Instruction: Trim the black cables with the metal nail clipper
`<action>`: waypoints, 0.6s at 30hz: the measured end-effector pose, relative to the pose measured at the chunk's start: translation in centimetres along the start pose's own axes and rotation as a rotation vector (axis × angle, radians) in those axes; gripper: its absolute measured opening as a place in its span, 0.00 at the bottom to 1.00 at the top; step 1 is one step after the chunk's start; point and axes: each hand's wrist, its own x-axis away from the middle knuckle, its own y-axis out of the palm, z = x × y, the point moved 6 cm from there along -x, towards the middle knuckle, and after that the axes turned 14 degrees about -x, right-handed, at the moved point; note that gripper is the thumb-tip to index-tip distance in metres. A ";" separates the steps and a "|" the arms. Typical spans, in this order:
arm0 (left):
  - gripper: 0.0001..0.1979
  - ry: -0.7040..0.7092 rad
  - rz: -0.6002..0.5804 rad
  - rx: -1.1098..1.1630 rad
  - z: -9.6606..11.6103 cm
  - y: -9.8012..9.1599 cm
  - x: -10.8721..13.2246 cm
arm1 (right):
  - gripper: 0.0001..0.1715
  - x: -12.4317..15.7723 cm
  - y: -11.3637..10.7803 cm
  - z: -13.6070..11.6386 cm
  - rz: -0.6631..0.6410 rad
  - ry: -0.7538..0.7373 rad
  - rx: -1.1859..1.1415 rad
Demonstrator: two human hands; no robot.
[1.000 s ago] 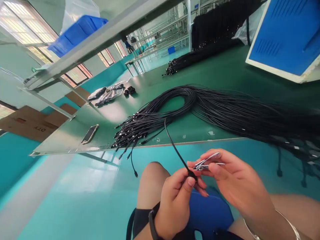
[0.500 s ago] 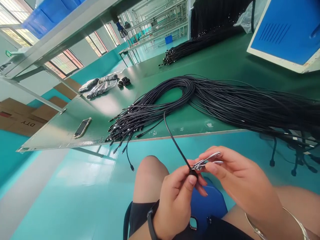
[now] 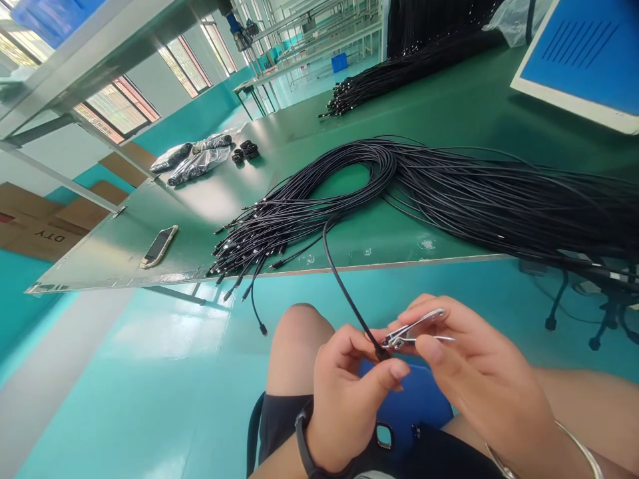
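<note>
One slim black cable, curved; shiny silver clipper.

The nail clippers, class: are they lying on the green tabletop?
No, the right hand holds the nail clippers, while the left hand holds a black cable.

The green table carries black cables — and a phone.
</note>
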 end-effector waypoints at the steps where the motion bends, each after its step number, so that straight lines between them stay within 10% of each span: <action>1: 0.16 0.005 0.012 -0.032 0.0 -0.1 0.0 | 0.06 0.0 0.1 0.0 -0.003 -0.015 0.016; 18: 0.17 -0.066 0.030 -0.232 -1.2 -0.4 -0.1 | 0.07 -0.7 -1.2 1.5 0.087 0.071 0.009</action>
